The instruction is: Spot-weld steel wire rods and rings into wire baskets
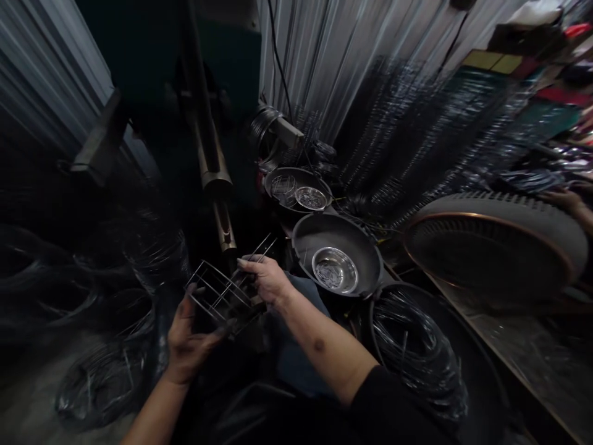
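Observation:
Between my hands is a small wire frame (221,292) of thin crossed metal rods, tilted under the machine's nozzle-like arm. My left hand (188,339) grips its lower left side, thumb up at the corner and fingers beneath. At the upper right, my right hand (265,278) is closed on the frame's rods, with thin wire ends sticking out past the fingers. Just above the right fingertips is the machine's metal arm tip (225,232). To the right, a shiny metal bowl (349,279) with small metal pieces sits inside a dark round pan (306,232).
Behind it, another pan (266,180) holds a small dish (310,198) and wire pieces. Coiled wire (417,346) fills a large basin at right. A big round fan-like cover (491,241) stands farther right, near another person's hand (567,201). Wire coils (99,386) lie at lower left.

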